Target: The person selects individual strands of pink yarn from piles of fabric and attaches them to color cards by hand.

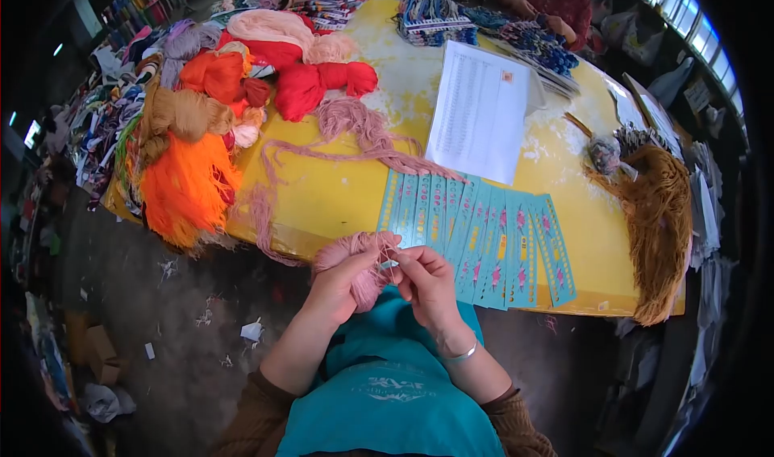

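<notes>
My left hand is wrapped round a bundle of dusty pink yarn at the table's front edge. Close on its right, my right hand pinches thin pink strands at the bundle's top end. Just beyond and to the right of my hands lies a fanned row of turquoise printed cards. Loose pink yarn trails over the yellow table, and one end reaches the top of the cards.
Red, orange and tan yarn bundles are heaped at the left. A printed sheet lies mid-table. Brown yarn hangs over the right edge. Across the table, a person handles blue yarn. Scraps litter the floor.
</notes>
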Motion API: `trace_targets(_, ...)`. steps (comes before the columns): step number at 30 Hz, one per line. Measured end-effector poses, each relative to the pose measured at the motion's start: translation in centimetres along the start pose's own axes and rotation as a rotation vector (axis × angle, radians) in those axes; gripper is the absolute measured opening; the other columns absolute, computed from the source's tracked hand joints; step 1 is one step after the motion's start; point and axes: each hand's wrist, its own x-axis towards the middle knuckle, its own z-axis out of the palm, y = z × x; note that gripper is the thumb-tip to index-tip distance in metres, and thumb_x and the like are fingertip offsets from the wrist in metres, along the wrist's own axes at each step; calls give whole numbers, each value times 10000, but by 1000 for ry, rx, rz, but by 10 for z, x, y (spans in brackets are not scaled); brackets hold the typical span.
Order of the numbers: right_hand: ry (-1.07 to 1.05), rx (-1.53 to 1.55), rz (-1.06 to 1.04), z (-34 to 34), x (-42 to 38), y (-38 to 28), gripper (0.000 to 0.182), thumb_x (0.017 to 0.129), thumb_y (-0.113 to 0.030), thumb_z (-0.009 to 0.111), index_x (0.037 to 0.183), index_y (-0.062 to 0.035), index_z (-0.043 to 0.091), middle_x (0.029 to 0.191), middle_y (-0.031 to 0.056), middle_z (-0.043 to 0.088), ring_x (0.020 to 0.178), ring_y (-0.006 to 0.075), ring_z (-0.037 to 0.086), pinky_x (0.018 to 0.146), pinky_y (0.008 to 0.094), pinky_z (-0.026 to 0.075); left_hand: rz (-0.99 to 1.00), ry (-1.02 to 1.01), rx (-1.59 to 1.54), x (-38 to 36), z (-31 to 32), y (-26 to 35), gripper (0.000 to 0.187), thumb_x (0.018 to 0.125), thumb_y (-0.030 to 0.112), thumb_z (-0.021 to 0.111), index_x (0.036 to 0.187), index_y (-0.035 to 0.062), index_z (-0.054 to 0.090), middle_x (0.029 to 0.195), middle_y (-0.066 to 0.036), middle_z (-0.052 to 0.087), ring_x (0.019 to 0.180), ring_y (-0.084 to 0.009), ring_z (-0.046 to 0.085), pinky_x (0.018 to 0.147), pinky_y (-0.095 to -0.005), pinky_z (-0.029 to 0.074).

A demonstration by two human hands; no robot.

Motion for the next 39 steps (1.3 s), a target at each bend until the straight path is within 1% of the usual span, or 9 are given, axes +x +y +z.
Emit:
trace_targets(5,28,-120,-49,6,-3,-3,80,935,-91,573,915,-29,620,750,72,678,468,72,516,397,183,322,58,-25,0,5,-10,-13,225,904,55,589,1116,-20,585,998,-82,623,881,-162,597,758,-270,484)
trace_targets(9,-4,-218,-74,8,-4,-4,88,941,-103,568,939,-34,623,719,29,656,507,55,532,434,183,343,60,-21,60,10,-16,-18,248,890,61,620,1125,-9,587,1009,-62,629,895,-147,600,758,-264,484)
trace_targets(14,40,-155,-93,2,0,6,81,931,-84,556,922,-41,624,665,16,613,499,67,532,428,190,345,144,168,155,3,-2,-23,245,898,92,630,1131,23,601,1013,-43,635,913,-116,604,775,-258,489)
trace_targets(18,43,2,-50,1,0,8,85,921,-61,538,888,-43,614,681,49,626,485,88,532,410,196,343,115,175,162,2,-1,-24,236,903,97,625,1128,30,601,1000,-36,637,907,-108,602,785,-249,487)
trace_targets(20,47,16,-46,3,-2,6,82,919,-59,538,882,-41,609,704,61,640,484,90,533,405,195,341,89,93,184,3,-8,-26,226,904,95,623,1120,33,604,990,-27,635,901,-105,600,781,-243,486)
trace_targets(24,22,1,-52,3,-2,5,76,917,-54,538,873,-32,595,770,90,672,478,90,529,396,189,336,102,61,145,3,-6,-24,216,905,88,619,1115,37,605,977,-23,635,896,-101,597,772,-236,486)
trace_targets(27,23,-27,-47,4,-2,4,75,919,-53,540,872,-29,594,765,88,671,471,85,524,396,186,335,132,42,169,2,-6,-25,229,907,82,614,1132,40,602,1006,-33,634,911,-108,601,776,-241,491)
trace_targets(29,16,-30,-53,4,-1,5,76,920,-53,540,873,-29,595,764,88,671,468,82,521,395,186,333,131,174,195,1,-6,-26,260,908,77,609,1165,39,593,1050,-44,629,935,-117,605,801,-243,493)
trace_targets(39,17,-39,-84,5,-2,7,58,922,-51,550,901,-35,602,727,67,653,455,70,494,390,188,319,160,127,222,0,-7,-25,286,915,69,594,1198,32,580,1098,-42,619,968,-125,602,830,-263,499)
